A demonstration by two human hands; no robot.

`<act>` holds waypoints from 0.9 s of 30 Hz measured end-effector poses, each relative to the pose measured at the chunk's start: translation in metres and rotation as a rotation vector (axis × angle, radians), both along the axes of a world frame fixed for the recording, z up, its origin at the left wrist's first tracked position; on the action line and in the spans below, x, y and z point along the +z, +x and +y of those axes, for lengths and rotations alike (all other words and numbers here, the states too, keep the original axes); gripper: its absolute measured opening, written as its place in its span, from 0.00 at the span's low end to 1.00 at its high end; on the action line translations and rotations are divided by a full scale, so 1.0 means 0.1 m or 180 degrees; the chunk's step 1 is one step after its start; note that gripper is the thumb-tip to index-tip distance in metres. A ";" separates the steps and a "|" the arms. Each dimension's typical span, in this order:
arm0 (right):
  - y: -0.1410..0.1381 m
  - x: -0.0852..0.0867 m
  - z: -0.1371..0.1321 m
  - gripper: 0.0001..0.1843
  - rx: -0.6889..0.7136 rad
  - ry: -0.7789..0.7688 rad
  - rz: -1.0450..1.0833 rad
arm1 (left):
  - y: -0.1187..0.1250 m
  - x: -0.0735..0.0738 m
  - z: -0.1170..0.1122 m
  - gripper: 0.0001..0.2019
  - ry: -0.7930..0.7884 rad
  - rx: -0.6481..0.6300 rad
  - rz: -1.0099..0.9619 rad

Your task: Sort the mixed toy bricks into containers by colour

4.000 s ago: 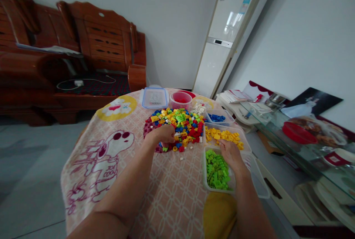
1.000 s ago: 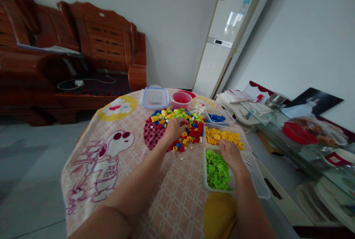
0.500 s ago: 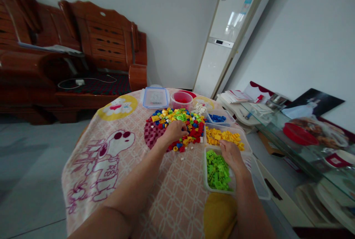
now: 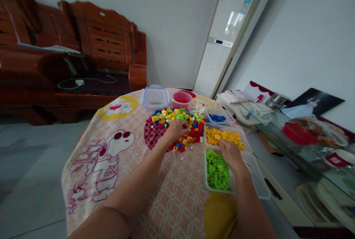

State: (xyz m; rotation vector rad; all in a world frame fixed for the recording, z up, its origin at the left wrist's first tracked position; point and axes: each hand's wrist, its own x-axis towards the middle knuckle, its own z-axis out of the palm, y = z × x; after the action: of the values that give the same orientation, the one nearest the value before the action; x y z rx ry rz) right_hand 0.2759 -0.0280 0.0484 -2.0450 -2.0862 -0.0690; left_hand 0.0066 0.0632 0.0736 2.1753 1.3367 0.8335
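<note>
My left hand (image 4: 176, 130) is over the near side of a mixed pile of toy building bricks (image 4: 169, 115) in red, yellow, blue, green and white. Its fingers are bent together in a pinch, and whatever is between them is hidden. Farther right, my right hand (image 4: 230, 153) is at the border between a clear box of yellow bricks (image 4: 219, 135) and a clear box of green bricks (image 4: 217, 172). Its fingers are drawn together; I cannot make out anything in them.
Blue bricks (image 4: 216, 118) fill a small box behind the yellow ones. White bricks (image 4: 199, 108) lie beside a round tub (image 4: 181, 100) with red contents. A blue-rimmed lid (image 4: 155, 97) is at the far edge. To the right stands a cluttered glass table (image 4: 277, 139).
My left hand has shifted very slightly over the pile, its fingers still bent. My right hand stays in almost the same spot by the boxes.
</note>
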 end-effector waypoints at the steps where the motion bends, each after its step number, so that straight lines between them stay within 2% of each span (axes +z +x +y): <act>1: 0.00 0.00 0.00 0.21 0.0001 -0.0006 0.0002 | 0.03 0.00 -0.01 0.06 -0.0070 -0.0053 -0.0201; 9: -0.03 0.04 0.00 0.20 -0.0048 -0.0042 0.0066 | 0.60 -0.21 -0.25 0.05 -0.0985 -0.0711 -0.1854; 12: -0.03 0.05 0.00 0.19 -0.0024 -0.0074 0.0128 | 0.75 -0.27 -0.34 0.05 -0.1156 -0.0784 -0.2315; 17: -0.03 0.04 0.00 0.19 -0.0036 -0.0027 0.0154 | 0.81 -0.29 -0.38 0.08 -0.1223 -0.0626 -0.2472; 24: -0.02 0.02 0.01 0.19 -0.0064 -0.0035 0.0067 | 0.81 -0.29 -0.39 0.08 -0.1460 -0.0396 -0.2340; 27: -0.02 0.01 0.01 0.19 -0.0072 -0.0031 0.0030 | 0.83 -0.31 -0.38 0.07 -0.1607 -0.0294 -0.2516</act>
State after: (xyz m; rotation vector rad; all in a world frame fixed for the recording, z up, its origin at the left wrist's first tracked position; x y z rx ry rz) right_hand 0.2741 -0.0267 0.0497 -2.0707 -2.0623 -0.0529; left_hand 0.0900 0.0250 0.0423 1.2903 0.8943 1.0279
